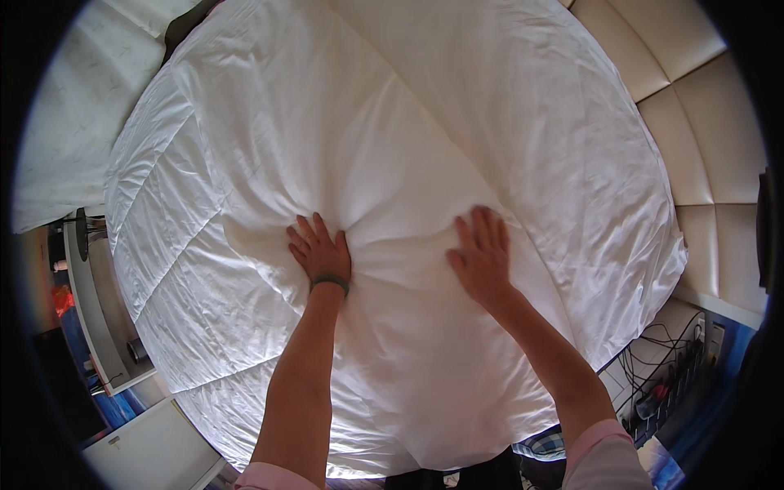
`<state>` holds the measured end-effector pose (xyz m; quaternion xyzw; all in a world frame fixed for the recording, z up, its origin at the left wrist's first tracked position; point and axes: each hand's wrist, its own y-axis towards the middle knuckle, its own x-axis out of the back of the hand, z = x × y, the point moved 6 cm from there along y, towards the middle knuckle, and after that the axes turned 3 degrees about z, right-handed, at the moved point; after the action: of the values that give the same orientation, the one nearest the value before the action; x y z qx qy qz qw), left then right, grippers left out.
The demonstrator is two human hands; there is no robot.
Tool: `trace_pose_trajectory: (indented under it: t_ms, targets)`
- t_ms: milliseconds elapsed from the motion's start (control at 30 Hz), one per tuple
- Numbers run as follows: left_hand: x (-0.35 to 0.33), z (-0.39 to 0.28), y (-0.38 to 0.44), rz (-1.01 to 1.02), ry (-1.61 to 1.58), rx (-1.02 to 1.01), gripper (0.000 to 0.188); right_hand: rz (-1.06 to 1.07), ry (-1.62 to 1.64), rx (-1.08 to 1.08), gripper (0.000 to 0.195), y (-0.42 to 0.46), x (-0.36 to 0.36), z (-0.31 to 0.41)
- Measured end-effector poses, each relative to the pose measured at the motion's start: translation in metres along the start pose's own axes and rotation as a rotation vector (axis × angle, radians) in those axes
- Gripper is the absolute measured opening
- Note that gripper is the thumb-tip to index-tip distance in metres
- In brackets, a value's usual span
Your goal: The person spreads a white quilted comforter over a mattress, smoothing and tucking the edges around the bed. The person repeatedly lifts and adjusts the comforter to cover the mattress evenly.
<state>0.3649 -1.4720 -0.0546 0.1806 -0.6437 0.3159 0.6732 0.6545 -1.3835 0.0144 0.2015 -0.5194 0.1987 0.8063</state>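
Observation:
White bedding (404,153) is spread over a bed in front of me, with an upper layer lying across a quilted layer (184,294) that shows at the left. My left hand (320,248) presses on the upper layer, fingers apart, a dark green band around its wrist; creases fan out from it. Farther right, my right hand (484,251) is slightly blurred, palm down on or just over the same white cloth, thumb apart from the fingers. Neither hand holds anything that I can see.
A padded beige headboard (704,135) borders the right side. Tangled black cables (655,349) lie at the lower right. On the left are a pale curtain (79,122), a shelf unit (104,294) and a white cabinet (153,441). Blue checked fabric (542,445) shows below the bedding.

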Motion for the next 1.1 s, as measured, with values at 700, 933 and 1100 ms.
trace_pose_trajectory:
  t_ms: [700,933,1100]
  targets:
    - [-0.022,0.006,0.011,-0.151,-0.071,-0.075,0.065,0.081,-0.214,-0.046,0.055,0.292,-0.100,0.044]
    - [-0.017,0.009,0.012,-0.242,-0.113,-0.098,0.063,0.127,-0.219,-0.247,0.044,0.232,-0.064,-0.006]
    - [-0.018,0.009,0.010,-0.275,-0.061,-0.096,0.061,0.072,0.453,-0.310,0.028,0.191,-0.035,-0.032]
